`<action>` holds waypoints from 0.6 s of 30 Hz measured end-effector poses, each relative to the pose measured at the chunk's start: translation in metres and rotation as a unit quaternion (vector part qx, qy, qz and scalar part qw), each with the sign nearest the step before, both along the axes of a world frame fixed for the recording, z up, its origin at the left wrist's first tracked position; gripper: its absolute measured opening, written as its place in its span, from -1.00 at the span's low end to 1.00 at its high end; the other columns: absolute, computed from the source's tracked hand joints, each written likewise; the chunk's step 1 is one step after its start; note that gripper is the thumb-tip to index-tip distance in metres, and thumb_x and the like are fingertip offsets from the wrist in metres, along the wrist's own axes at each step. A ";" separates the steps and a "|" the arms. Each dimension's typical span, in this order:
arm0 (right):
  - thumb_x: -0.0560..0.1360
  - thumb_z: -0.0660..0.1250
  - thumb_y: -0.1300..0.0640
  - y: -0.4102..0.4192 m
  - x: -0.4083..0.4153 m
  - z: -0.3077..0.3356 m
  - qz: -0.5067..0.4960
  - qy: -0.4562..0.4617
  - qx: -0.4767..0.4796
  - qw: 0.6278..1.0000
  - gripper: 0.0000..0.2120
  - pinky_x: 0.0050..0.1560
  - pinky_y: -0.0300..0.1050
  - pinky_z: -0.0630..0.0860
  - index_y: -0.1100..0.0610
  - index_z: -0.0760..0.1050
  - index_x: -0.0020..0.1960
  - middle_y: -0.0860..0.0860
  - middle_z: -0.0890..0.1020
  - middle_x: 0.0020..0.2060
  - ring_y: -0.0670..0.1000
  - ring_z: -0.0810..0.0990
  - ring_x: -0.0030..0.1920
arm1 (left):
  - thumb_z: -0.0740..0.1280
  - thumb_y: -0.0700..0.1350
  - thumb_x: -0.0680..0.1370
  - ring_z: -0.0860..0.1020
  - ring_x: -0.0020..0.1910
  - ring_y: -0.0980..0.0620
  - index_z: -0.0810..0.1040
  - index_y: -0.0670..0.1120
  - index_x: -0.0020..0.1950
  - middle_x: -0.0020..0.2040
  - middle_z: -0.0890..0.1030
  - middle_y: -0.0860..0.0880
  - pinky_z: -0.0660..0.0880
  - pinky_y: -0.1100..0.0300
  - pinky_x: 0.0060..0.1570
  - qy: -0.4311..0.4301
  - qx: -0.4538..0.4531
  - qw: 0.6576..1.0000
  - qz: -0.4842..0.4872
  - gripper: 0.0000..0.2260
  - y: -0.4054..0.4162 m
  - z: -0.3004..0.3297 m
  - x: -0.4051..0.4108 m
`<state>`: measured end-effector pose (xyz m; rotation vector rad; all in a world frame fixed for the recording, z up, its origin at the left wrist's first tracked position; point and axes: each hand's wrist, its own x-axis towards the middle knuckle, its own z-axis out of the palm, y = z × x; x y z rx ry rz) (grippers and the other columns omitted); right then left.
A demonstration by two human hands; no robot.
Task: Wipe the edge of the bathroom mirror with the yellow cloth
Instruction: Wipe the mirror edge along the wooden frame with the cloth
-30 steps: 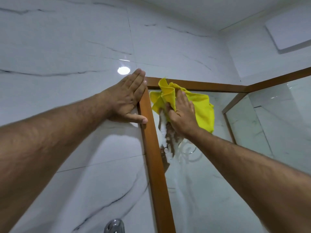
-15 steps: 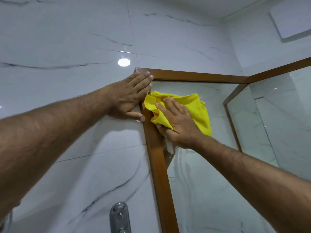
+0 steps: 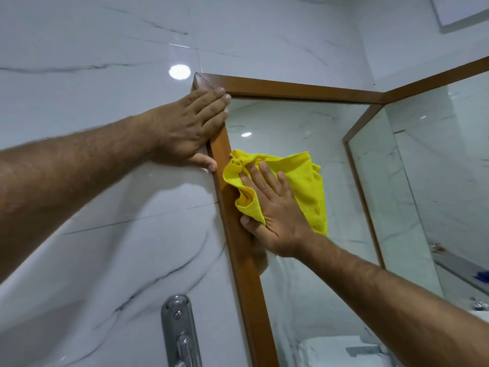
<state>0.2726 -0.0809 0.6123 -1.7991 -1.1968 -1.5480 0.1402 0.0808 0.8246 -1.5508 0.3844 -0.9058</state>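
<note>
Two open palms: left hand [image 3: 185, 131] braces; right hand [image 3: 275, 207] presses yellow cloth [image 3: 304, 181] on mirror frame [image 3: 246, 274], mid-wipe; lower edge probably next.

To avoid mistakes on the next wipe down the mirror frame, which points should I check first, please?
1. Yellow cloth overlaps the wooden frame at its inner edge: ok.
2. Right hand presses flat on the cloth: ok.
3. Left hand braces flat at the top corner, apart from the cloth: ok.
4. Frame below the cloth unobstructed: ok.
5. Cloth clean enough: cannot tell.
</note>
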 end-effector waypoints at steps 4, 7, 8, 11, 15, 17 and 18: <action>0.56 0.04 -0.19 -0.008 -0.003 -0.043 0.015 0.020 -0.047 0.999 -0.35 0.51 0.29 -0.12 0.03 0.02 0.58 0.02 0.02 0.59 0.10 -0.15 0.58 | -0.40 0.48 0.44 -0.15 0.59 -0.26 -0.09 -0.30 0.57 0.59 -0.09 -0.35 -0.05 -0.17 0.58 -0.002 -0.006 1.000 0.029 0.01 -0.001 -0.013 0.000; 0.46 0.07 -0.03 -0.022 -0.014 -0.052 0.056 0.061 -0.083 0.993 -0.33 0.53 0.25 -0.12 0.09 0.12 0.55 0.07 0.10 0.57 0.13 -0.08 0.58 | -0.28 0.49 0.45 -0.10 0.59 -0.29 -0.01 -0.33 0.56 0.58 -0.02 -0.36 -0.07 -0.17 0.58 0.020 -0.021 1.000 0.010 0.01 -0.002 -0.030 -0.002; 0.45 0.07 0.01 -0.028 -0.019 -0.051 0.073 0.070 -0.081 0.992 -0.35 0.53 0.23 -0.06 0.13 0.20 0.53 0.09 0.17 0.55 0.14 -0.01 0.57 | -0.25 0.50 0.45 -0.09 0.59 -0.30 0.00 -0.34 0.55 0.58 -0.01 -0.37 -0.06 -0.18 0.58 0.028 -0.027 0.999 0.001 0.03 -0.002 -0.037 -0.003; 0.46 0.10 0.18 -0.040 -0.030 -0.032 0.148 0.086 0.019 0.985 -0.49 0.46 0.21 0.24 0.26 0.42 0.37 0.22 0.42 0.41 0.20 0.33 0.46 | -0.16 0.57 0.40 -0.09 0.58 -0.33 0.02 -0.37 0.54 0.57 0.00 -0.40 -0.02 -0.22 0.56 0.039 -0.045 0.998 -0.024 0.11 0.000 -0.052 -0.004; 0.41 0.24 0.37 -0.045 -0.032 0.019 0.104 0.030 0.192 0.975 -0.53 0.33 0.03 0.43 0.24 0.50 0.31 0.23 0.49 0.35 0.22 0.46 0.35 | -0.06 0.65 0.32 -0.12 0.59 -0.31 -0.03 -0.34 0.55 0.58 -0.03 -0.39 -0.01 -0.24 0.56 0.051 -0.077 0.993 -0.067 0.20 0.003 -0.063 0.000; 0.42 0.32 0.32 -0.037 -0.029 0.037 0.065 0.012 0.150 0.986 -0.53 0.32 0.22 0.42 0.20 0.50 0.33 0.21 0.47 0.37 0.26 0.41 0.39 | -0.02 0.66 0.30 -0.12 0.59 -0.30 -0.03 -0.33 0.56 0.58 -0.02 -0.38 -0.01 -0.23 0.56 0.055 -0.084 0.991 -0.085 0.23 0.005 -0.065 0.003; 0.43 0.29 0.24 -0.030 -0.027 0.039 0.053 0.024 0.101 0.993 -0.51 0.35 0.33 0.32 0.18 0.46 0.37 0.18 0.43 0.41 0.27 0.33 0.44 | -0.01 0.66 0.29 -0.12 0.59 -0.29 -0.04 -0.33 0.56 0.59 -0.03 -0.37 -0.01 -0.23 0.56 0.055 -0.085 0.991 -0.090 0.24 0.006 -0.065 0.005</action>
